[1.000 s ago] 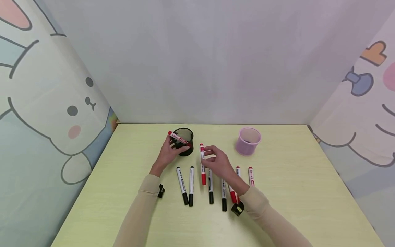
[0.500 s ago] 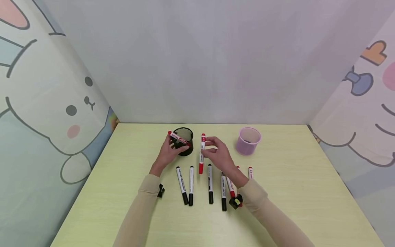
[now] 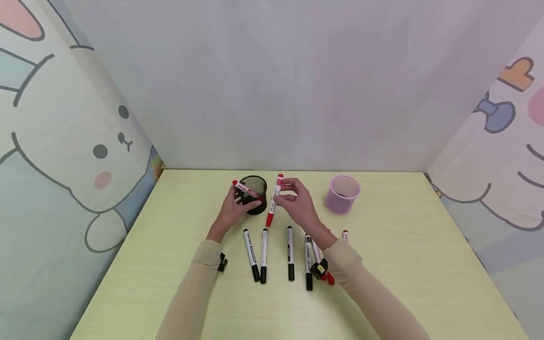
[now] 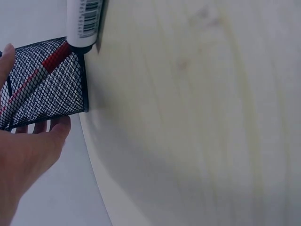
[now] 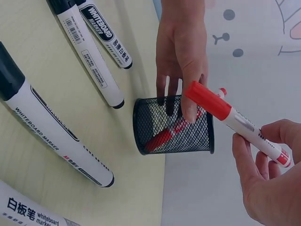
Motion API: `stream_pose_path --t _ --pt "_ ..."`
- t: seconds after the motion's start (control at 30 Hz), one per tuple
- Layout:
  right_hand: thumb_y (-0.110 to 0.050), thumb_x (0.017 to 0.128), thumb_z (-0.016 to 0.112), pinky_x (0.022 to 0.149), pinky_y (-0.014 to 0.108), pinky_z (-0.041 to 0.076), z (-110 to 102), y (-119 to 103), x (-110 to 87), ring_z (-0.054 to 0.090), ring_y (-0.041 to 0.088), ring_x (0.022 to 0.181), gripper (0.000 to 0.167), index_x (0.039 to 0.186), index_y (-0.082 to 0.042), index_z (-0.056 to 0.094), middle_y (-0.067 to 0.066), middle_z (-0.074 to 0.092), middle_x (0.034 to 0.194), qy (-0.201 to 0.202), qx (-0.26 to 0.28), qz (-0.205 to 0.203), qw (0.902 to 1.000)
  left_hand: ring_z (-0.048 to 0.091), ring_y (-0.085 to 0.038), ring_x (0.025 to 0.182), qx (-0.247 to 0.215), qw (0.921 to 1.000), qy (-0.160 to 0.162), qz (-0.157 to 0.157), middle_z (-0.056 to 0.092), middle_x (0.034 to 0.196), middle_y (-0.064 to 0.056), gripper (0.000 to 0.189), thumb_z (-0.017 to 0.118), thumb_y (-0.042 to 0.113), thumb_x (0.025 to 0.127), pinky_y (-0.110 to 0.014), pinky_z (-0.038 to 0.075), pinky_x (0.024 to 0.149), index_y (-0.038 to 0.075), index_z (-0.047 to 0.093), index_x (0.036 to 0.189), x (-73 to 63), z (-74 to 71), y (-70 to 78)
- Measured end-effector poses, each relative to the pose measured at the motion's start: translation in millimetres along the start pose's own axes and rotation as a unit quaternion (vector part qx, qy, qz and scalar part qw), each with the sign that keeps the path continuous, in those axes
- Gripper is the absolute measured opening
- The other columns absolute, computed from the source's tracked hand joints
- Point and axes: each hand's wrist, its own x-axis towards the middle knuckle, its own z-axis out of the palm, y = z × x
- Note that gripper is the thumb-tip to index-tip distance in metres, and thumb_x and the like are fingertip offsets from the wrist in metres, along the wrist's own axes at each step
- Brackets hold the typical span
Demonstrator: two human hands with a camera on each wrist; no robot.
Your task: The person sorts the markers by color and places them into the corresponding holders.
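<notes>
A black mesh pen holder (image 3: 259, 208) stands towards the back of the table, and my left hand (image 3: 230, 210) grips its side with fingers and thumb around it. Inside leans a red-capped marker (image 3: 246, 189), its far end sticking out past the rim; in the left wrist view its red cap shows low in the mesh. My right hand (image 3: 300, 207) pinches a second red marker (image 5: 244, 127) between thumb and fingers. That marker is tilted in the air just right of the holder, its red cap pointing down and towards the left.
Several black-capped whiteboard markers (image 3: 290, 252) lie in front of the hands. Some red markers (image 3: 317, 252) lie under the right forearm, partly hidden. A purple cup (image 3: 338, 203) stands to the right. A wall closes off the table's back edge.
My right hand has moved back and left with the red marker, bringing it up close to the holder and tilting it. The left hand has stayed on the holder.
</notes>
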Motion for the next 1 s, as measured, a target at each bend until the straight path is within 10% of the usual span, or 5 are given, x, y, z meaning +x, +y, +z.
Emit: stream_pose_path --t 1.0 --pt "0.012 0.093 0.068 0.094 0.034 0.059 29 -1 31.5 0.066 0.036 0.109 0.046 0.132 0.005 0.045 0.013 0.056 0.12 0.033 0.121 -0.18 0.9756 0.035 -0.034 0.146 0.003 1.0 0.005 0.004 0.04 0.155 -0.015 0.091 0.086 0.037 0.086 -0.053 0.035 0.119 0.015 0.031 0.155 1.6 0.0 -0.5"
